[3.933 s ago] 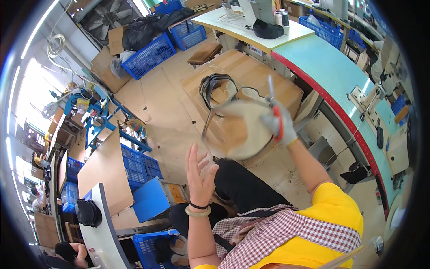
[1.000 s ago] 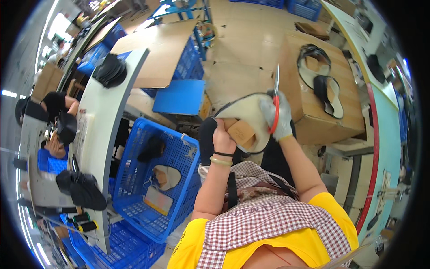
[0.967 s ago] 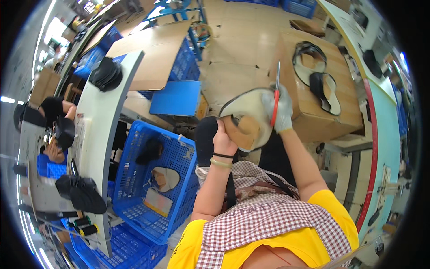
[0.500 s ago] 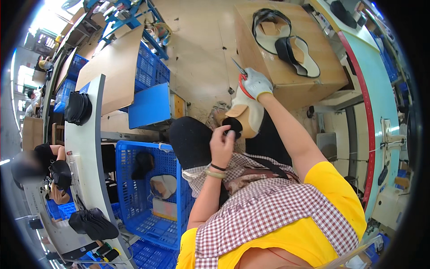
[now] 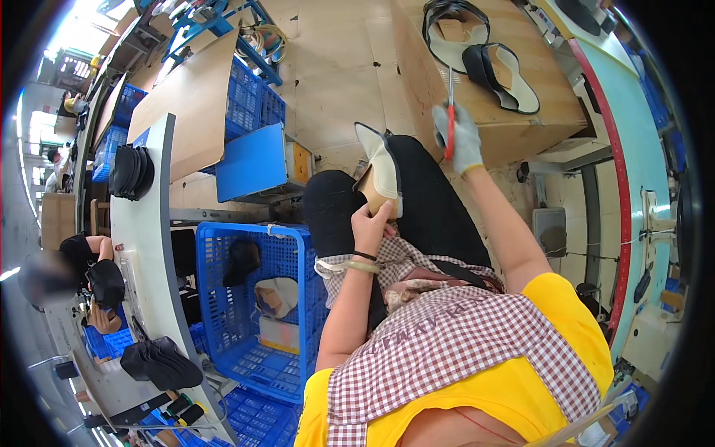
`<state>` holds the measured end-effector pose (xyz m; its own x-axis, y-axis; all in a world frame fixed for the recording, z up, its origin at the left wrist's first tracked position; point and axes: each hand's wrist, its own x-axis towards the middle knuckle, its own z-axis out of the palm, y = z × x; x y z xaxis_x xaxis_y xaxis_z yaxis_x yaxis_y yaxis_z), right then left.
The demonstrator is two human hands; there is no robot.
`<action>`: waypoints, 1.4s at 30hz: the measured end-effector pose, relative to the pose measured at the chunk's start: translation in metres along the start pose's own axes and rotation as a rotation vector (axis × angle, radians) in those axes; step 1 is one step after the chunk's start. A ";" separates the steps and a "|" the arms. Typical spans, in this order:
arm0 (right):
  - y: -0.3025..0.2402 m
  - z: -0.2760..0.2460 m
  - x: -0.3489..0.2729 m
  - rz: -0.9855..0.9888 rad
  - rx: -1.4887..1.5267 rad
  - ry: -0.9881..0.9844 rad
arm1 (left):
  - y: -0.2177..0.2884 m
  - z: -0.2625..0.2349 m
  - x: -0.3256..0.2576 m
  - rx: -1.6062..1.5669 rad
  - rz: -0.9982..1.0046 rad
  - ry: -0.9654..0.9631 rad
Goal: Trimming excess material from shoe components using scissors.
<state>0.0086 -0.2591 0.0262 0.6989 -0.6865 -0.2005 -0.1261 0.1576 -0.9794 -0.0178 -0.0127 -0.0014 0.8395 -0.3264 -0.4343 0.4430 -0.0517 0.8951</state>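
Observation:
My left hand is closed around the near end of a shoe upper, pale cream with a tan patch and a dark edge. The piece lies over my dark-trousered lap, its pointed tip facing away from me. Out to the right, my right hand, in a light grey-white glove, grips red-handled scissors. Their blades point away, apart from the upper and close to the side of a cardboard box. Two more black-and-cream uppers lie on that box.
A blue plastic crate with several pieces in it stands at my left. Beyond it runs a grey bench edge with stacked black pieces. A blue-topped box is ahead on the left. A co-worker's hand is at far left.
My right hand with the scissors has moved right and nearer, away from the upper. The upper has turned in my left hand, with its tip now pointing away and its pale inside showing.

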 end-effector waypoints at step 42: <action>-0.019 -0.053 -0.112 0.895 0.383 -0.965 | 0.016 0.010 -0.009 0.654 0.901 0.254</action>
<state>-0.1048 -0.2232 0.0657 0.7107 0.4898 -0.5049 -0.6987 0.5748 -0.4258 -0.0220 -0.0202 0.0177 0.8414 -0.2974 0.4512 -0.5390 -0.4017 0.7404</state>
